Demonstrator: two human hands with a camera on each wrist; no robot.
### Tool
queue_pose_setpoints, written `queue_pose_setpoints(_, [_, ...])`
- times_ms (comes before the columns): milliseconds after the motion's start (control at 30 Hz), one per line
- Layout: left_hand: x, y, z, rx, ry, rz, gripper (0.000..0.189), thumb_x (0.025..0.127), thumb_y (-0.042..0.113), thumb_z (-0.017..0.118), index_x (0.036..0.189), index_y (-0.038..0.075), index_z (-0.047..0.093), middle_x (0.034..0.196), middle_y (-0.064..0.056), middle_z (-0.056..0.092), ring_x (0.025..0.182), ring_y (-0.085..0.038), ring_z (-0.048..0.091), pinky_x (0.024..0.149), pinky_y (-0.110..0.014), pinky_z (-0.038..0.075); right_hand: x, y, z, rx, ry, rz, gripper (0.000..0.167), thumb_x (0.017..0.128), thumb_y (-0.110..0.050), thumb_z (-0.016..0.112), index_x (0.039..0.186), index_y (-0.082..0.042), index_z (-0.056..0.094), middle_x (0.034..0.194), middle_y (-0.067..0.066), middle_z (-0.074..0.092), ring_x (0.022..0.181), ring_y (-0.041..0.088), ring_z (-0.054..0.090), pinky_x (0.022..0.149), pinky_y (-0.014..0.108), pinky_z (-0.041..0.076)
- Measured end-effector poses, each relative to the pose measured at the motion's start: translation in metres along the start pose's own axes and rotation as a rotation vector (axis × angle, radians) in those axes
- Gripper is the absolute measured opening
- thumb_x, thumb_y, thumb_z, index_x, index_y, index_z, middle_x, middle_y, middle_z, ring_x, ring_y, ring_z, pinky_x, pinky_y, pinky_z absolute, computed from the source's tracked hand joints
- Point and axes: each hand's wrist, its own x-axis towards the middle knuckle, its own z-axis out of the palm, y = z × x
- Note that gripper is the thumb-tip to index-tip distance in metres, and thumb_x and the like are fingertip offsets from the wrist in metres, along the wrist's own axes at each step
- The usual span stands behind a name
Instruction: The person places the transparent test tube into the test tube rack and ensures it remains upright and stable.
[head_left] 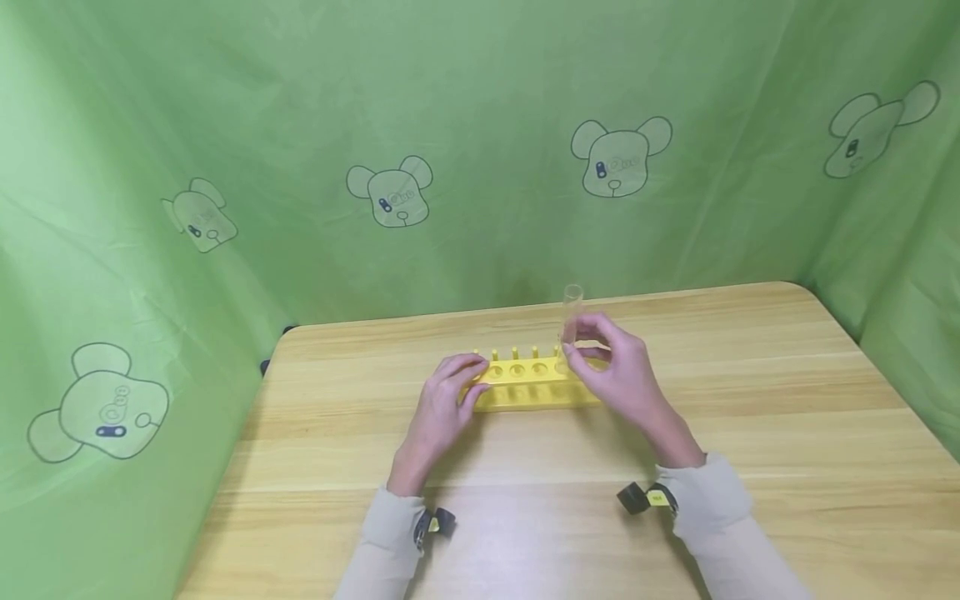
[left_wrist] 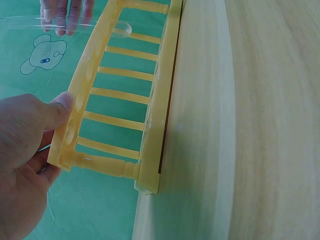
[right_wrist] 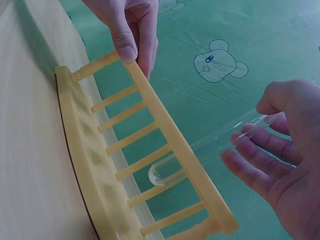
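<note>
A yellow test tube rack (head_left: pixel 525 396) stands on the wooden table, with a row of round holes in its top bar and a row of pegs behind. My left hand (head_left: pixel 446 398) grips the left end of the top bar between thumb and fingers. Between the thumb and fingers of my right hand (head_left: pixel 618 367) is a clear test tube (head_left: pixel 573 302), upright above the rack's right half. In the right wrist view the rounded bottom of the test tube (right_wrist: pixel 161 172) has passed through a hole in the top bar and hangs above the base.
The wooden table (head_left: pixel 345 483) extends around the rack on all sides. Green curtains (head_left: pixel 495 100) printed with bear heads enclose its back and sides. A small black device (head_left: pixel 634 498) is strapped at the right wrist, another (head_left: pixel 444 522) at the left.
</note>
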Motion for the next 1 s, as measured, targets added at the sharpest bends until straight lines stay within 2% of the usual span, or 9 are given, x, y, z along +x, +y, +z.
queue_pose_setpoints(100, [0.000,0.000,0.000,-0.010,-0.006,-0.004,0.033,0.092,0.010,0.076,0.122,-0.003,0.070,0.127,-0.014,0.068,0.120,-0.024,0.062,0.109,-0.026,0.048,-0.001,0.001,0.001,-0.005,0.002,-0.002,0.034,0.085,0.017,0.072,0.116,0.007,0.064,0.109,0.017,0.070,0.103,0.032,0.068,0.083,0.025,0.062])
queue_pose_setpoints(333, [0.000,-0.002,0.001,-0.016,-0.011,-0.010,0.033,0.093,0.010,0.075,0.123,-0.002,0.070,0.127,-0.015,0.068,0.121,-0.024,0.062,0.110,-0.025,0.047,0.001,-0.030,0.000,-0.022,-0.017,-0.009,0.030,0.083,0.021,0.069,0.112,0.014,0.062,0.104,0.024,0.068,0.100,0.042,0.067,0.083,0.025,0.062])
queue_pose_setpoints(567, [0.000,-0.002,0.001,-0.007,-0.005,-0.011,0.032,0.093,0.010,0.076,0.122,-0.002,0.071,0.127,-0.013,0.068,0.121,-0.024,0.062,0.110,-0.025,0.047,0.000,0.003,0.004,-0.012,-0.029,0.010,0.037,0.084,0.018,0.072,0.118,0.008,0.063,0.108,0.019,0.069,0.102,0.033,0.068,0.083,0.023,0.061])
queue_pose_setpoints(700, [0.000,-0.002,0.002,-0.003,0.001,-0.007,0.032,0.093,0.010,0.076,0.122,-0.002,0.071,0.127,-0.013,0.068,0.121,-0.024,0.062,0.110,-0.026,0.048,-0.001,0.006,0.004,-0.014,-0.046,0.017,0.040,0.085,0.015,0.073,0.122,0.006,0.062,0.110,0.016,0.069,0.103,0.031,0.067,0.084,0.023,0.061])
queue_pose_setpoints(1000, [0.001,-0.003,0.003,-0.012,0.006,0.005,0.032,0.092,0.009,0.076,0.122,-0.002,0.070,0.126,-0.015,0.069,0.121,-0.025,0.062,0.109,-0.027,0.049,-0.002,0.012,0.003,-0.027,-0.066,0.018,0.039,0.085,0.015,0.071,0.122,0.007,0.062,0.113,0.016,0.068,0.104,0.030,0.067,0.083,0.024,0.062])
